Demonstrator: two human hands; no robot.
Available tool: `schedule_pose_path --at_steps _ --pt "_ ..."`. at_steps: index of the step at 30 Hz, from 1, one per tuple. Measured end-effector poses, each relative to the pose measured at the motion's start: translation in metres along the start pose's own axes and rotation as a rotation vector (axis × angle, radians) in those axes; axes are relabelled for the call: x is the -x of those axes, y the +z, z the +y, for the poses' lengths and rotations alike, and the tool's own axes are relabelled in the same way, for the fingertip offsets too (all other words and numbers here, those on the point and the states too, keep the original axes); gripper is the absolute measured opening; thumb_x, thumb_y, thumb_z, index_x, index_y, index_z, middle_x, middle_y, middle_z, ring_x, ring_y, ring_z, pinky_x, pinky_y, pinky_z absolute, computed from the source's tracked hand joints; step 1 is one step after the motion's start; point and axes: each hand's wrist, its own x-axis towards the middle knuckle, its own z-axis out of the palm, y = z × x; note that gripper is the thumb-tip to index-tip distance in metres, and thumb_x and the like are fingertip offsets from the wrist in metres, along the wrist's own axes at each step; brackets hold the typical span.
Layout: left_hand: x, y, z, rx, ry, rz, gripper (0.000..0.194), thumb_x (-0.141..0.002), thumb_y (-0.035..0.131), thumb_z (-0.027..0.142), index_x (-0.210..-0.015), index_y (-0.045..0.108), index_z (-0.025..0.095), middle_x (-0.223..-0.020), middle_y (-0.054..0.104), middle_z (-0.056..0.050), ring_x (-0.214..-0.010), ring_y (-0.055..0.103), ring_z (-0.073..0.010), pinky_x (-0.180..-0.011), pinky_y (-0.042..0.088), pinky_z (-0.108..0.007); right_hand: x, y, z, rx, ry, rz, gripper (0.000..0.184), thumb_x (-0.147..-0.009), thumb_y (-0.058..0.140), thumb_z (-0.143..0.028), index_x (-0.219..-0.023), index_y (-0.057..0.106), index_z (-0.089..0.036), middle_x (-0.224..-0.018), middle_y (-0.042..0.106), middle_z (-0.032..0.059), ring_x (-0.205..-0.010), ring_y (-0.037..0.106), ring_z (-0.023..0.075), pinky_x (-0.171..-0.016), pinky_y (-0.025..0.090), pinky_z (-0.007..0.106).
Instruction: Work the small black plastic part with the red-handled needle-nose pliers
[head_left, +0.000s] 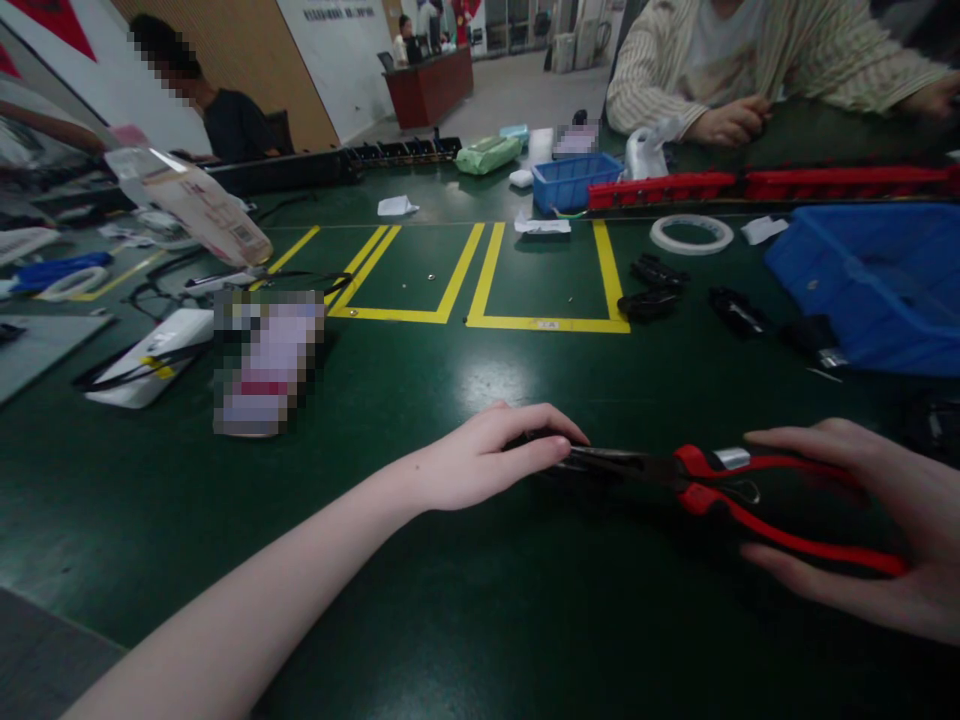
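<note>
My right hand (pixel 855 520) holds needle-nose pliers (pixel 697 480) with red handles, the fingers on one handle side and the thumb along the other. The long dark jaws point left toward my left hand (pixel 502 450). Its thumb and fingers are closed on a small dark part (pixel 536 437), mostly hidden under them, at the tips of the jaws. I cannot make out what this part is. Both hands are low over the green tabletop (pixel 420 600).
Black parts (pixel 652 285) lie near a roll of white tape (pixel 691 235) and a large blue bin (pixel 877 285). A blurred phone (pixel 274 365) and a white pouch (pixel 154 355) lie at left. Yellow tape (pixel 547 324) marks the table. Across it sits a person (pixel 727 120).
</note>
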Motion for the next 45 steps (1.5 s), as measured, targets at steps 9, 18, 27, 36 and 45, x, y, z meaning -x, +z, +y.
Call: schedule_pose_path --at_steps 9,18,27,36,45 --pt "-0.001 0.002 -0.003 0.008 -0.019 0.013 0.025 -0.099 0.045 0.030 -0.111 0.062 0.017 -0.094 0.064 -0.002 -0.082 0.057 -0.0143 -0.071 0.042 -0.025 0.003 0.004 0.010 0.053 -0.117 0.026 0.056 -0.081 0.054 -0.062 -0.119 0.053 -0.020 -0.096 0.065 0.0088 -0.076 0.066 0.0207 -0.067 0.051 0.034" --pt "0.000 0.001 -0.001 0.078 0.005 -0.011 0.022 -0.098 0.049 0.029 -0.110 0.061 0.015 -0.097 0.066 -0.002 -0.086 0.059 -0.0129 -0.077 0.045 -0.025 -0.001 0.002 0.010 0.053 -0.173 0.025 0.058 -0.081 0.055 -0.061 -0.120 0.052 -0.018 -0.093 0.064 0.0084 -0.071 0.064 0.0176 -0.058 0.050 0.030" --pt "-0.001 0.003 -0.001 0.134 -0.016 -0.007 0.018 -0.095 0.055 0.029 -0.106 0.062 0.016 -0.096 0.067 -0.002 -0.086 0.061 -0.0124 -0.076 0.047 -0.024 0.001 0.000 0.008 0.029 -0.137 0.049 0.060 -0.080 0.056 -0.062 -0.126 0.050 -0.023 -0.097 0.063 0.0073 -0.074 0.064 0.0184 -0.059 0.050 0.031" --pt "0.000 0.000 -0.001 0.143 0.003 -0.015 0.020 -0.092 0.060 0.027 -0.109 0.063 0.017 -0.101 0.066 -0.003 -0.089 0.061 -0.0141 -0.077 0.047 -0.025 0.000 -0.002 0.002 -0.033 -0.123 0.056 0.066 -0.078 0.062 -0.059 -0.133 0.046 -0.026 -0.096 0.063 0.0054 -0.074 0.064 0.0192 -0.060 0.051 0.031" --pt "0.000 0.001 -0.001 0.123 0.002 -0.001 0.022 -0.094 0.056 0.025 -0.113 0.064 0.017 -0.103 0.069 -0.003 -0.090 0.062 -0.0135 -0.078 0.046 -0.023 0.002 -0.003 0.005 -0.013 -0.160 0.043 0.064 -0.078 0.063 -0.056 -0.130 0.047 -0.022 -0.096 0.064 0.0079 -0.077 0.065 0.0192 -0.062 0.051 0.030"
